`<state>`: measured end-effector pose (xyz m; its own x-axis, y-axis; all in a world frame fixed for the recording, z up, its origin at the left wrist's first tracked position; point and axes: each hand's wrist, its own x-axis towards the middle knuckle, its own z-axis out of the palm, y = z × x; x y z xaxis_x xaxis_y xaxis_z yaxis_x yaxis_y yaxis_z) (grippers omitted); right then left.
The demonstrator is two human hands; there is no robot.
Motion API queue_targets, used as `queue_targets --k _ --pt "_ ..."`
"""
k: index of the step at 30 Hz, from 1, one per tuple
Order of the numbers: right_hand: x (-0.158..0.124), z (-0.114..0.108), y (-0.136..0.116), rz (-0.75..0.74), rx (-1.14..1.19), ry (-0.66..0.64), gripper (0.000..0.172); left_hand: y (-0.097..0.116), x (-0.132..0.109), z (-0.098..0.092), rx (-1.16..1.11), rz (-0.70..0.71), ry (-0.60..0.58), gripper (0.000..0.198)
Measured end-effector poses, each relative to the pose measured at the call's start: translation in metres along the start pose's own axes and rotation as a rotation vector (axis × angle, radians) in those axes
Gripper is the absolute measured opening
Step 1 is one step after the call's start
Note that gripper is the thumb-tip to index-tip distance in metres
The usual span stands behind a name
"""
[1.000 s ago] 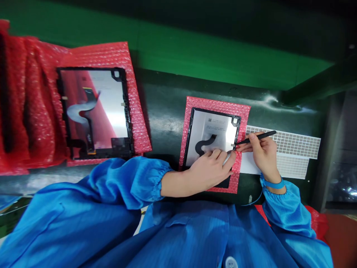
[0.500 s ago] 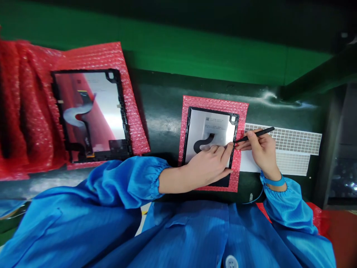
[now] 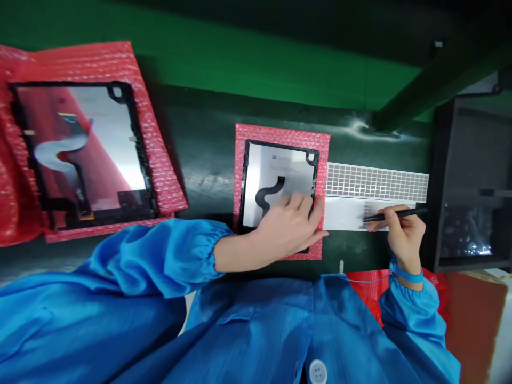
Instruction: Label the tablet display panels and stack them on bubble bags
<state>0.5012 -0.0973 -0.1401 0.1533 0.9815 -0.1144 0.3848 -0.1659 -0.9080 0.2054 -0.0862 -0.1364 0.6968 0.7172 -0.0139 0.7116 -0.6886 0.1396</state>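
A tablet screen panel [image 3: 298,160] with a black frame and a curved dark ribbon cable [image 3: 264,194] lies on pink bubble wrap [image 3: 280,132]. Over its lower right part rests my left hand [image 3: 290,226], fingers bent but apart, slightly blurred, with nothing seen in them; it covers that corner. My right hand [image 3: 404,232] is closed around black tweezers [image 3: 406,212], whose tips point left over a white sticker sheet [image 3: 346,213]. Just above that sheet is another sheet [image 3: 376,181] with a grid of small grey labels.
At the left, a larger screen panel [image 3: 108,136] with a wavy ribbon cable lies on red bubble wrap [image 3: 160,154]. A dark box-like case [image 3: 448,186] stands at the right edge. A green post [image 3: 416,90] rises behind the sheets from the dark green table [image 3: 200,144].
My right hand has moved the tweezers from the panel's right edge rightward over the lower sheet. My left hand has stayed on the panel with its fingers shifting. The whole view has swung right.
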Motion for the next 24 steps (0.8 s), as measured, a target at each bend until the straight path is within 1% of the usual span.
queue_targets --k 2,3,5,6,8,11,18,21,24 --pt "-0.006 -0.008 0.009 0.015 -0.009 -0.024 0.035 0.012 0.003 0.002 -0.054 0.139 0.073 0.067" --pt "-0.008 -0.01 0.013 0.022 -0.011 -0.038 0.036 0.019 0.005 0.004 -0.08 0.214 0.096 0.068" --pt "-0.009 -0.011 0.018 0.032 -0.025 -0.058 0.037 0.032 0.01 0.011 -0.107 0.31 0.1 0.077" --pt "-0.009 -0.011 0.019 0.033 -0.035 -0.064 0.038 0.037 0.012 0.015 -0.105 0.325 0.089 0.081" --pt "-0.009 -0.01 0.021 0.029 -0.058 -0.069 0.038 0.042 0.016 0.023 -0.088 0.321 0.053 0.085" --pt "-0.009 -0.01 0.021 0.018 -0.082 -0.074 0.037 0.042 0.018 0.029 -0.074 0.32 0.023 0.084" --pt "-0.009 -0.012 0.03 0.02 -0.049 -0.104 0.032 0.038 0.018 0.028 -0.081 0.332 0.012 0.088" --pt "-0.006 -0.014 0.033 0.049 0.002 -0.12 0.033 0.039 0.02 0.029 -0.082 0.344 0.009 0.09" --pt "-0.004 -0.016 0.028 0.089 0.113 -0.098 0.036 0.038 0.024 0.032 -0.094 0.351 0.01 0.093"
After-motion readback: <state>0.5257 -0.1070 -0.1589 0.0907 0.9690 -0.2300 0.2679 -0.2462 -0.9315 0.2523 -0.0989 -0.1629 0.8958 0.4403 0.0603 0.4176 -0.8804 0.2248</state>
